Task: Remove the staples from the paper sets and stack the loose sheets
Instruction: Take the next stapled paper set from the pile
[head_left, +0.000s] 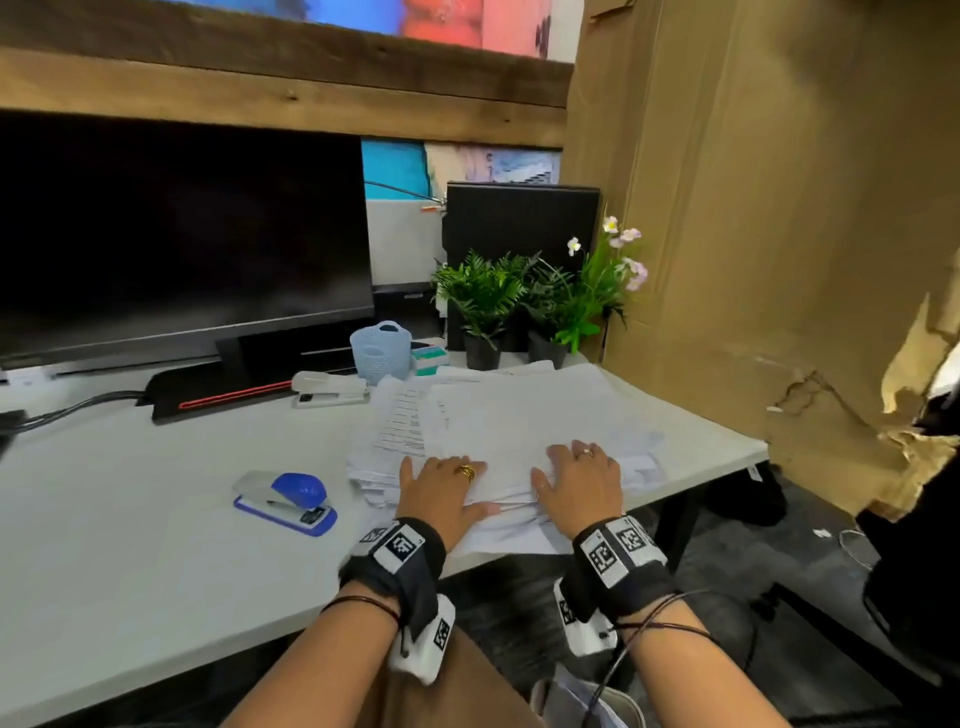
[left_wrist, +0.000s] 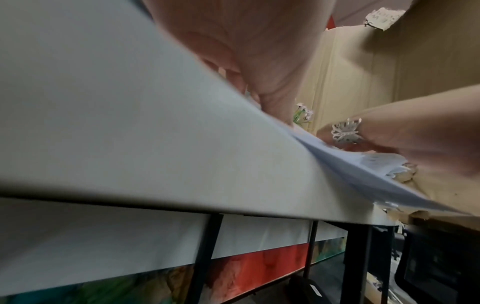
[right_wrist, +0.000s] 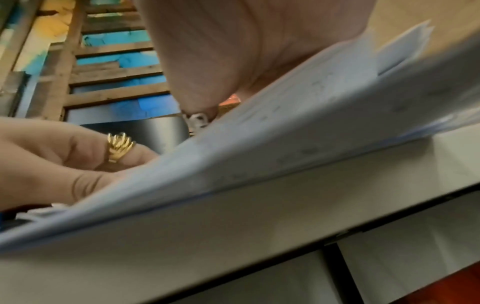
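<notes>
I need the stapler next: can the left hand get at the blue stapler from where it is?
Probably yes. The left hand lies flat on the papers, and the blue stapler sits just to its left with only bare table between them.

Office desk — monitor (head_left: 176, 234), stapler (head_left: 330, 387), papers (head_left: 519, 431).

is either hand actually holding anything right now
No. The left hand and right hand rest flat, fingers straight, on the near edge of the paper pile.
</notes>
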